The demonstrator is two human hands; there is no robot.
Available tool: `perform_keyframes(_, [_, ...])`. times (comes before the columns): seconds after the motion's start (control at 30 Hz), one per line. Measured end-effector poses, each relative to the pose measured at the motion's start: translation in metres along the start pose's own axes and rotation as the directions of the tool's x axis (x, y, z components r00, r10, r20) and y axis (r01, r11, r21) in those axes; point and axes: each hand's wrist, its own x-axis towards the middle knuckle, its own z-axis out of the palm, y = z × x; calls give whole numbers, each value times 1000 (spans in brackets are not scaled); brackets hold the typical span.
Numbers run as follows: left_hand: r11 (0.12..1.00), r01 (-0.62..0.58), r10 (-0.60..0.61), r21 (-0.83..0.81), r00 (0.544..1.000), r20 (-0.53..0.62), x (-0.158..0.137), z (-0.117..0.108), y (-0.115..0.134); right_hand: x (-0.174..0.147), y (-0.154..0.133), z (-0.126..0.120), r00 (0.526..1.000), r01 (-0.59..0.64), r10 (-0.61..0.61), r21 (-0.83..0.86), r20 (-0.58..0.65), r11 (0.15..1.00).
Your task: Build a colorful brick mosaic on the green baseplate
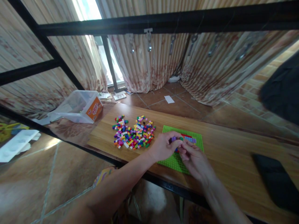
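My left hand and my right hand meet above a green studded baseplate. Both are closed, with their fingertips pinched around a small green toy brick. A purple brick shows by my left fingers; whether it is held or sits on the plate I cannot tell. Behind my fingers, light blue bricks and a red brick lie on the plate, partly hidden by my hands. To the left, a loose pile of many-coloured bricks spreads over the wooden table.
A clear plastic box with an orange label stands past the table's left end. At the right lies a dark flat phone-like object. A black metal bar with hanging clips crosses above the far side. White paper lies on the floor.
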Motion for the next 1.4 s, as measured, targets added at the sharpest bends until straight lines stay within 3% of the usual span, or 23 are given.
perform_keyframes(0.17, [1000,-7,7,12,1000,9,-6,-4,1,-2,1,-1,998,-47,45,52,43,998])
perform_keyframes(0.3, [1000,8,-9,16,999,52,-8,-17,0,-4,4,7,999,-49,49,2,13,999])
perform_keyframes(0.4, [978,53,-72,203,993,90,-6,-46,2,1,13,19,1000,-20,18,-155,-15,988])
perform_keyframes(0.5, [869,149,-194,471,980,49,-5,-78,3,17,24,35,996,93,-81,-432,46,897])
perform_keyframes(0.6, [681,275,-330,679,943,-52,-6,-97,1,44,31,57,976,217,-142,-754,164,619])
perform_keyframes(0.67, [555,340,-398,759,910,-117,-7,-100,-2,62,32,71,957,277,-173,-910,232,309])
perform_keyframes(0.73, [466,383,-428,797,887,-176,-7,-99,-7,76,32,84,934,320,-170,-947,313,14])
perform_keyframes(0.77, [443,395,-432,805,881,-195,-7,-99,-9,81,32,89,926,334,-154,-939,343,-86])
perform_keyframes(0.83, [432,405,-440,806,875,-204,-7,-98,-13,87,34,95,921,349,-115,-918,373,-186])
perform_keyframes(1.03, [475,387,-443,790,881,-165,-8,-104,-9,94,34,96,914,366,-78,-892,398,-264])
perform_keyframes(1.23, [525,411,-389,745,895,-220,-14,-124,-1,113,29,106,908,349,-130,-892,398,-289])
perform_keyframes(1.4, [485,509,-397,712,853,-339,-15,-157,-2,131,40,120,902,356,-139,-887,408,-294])
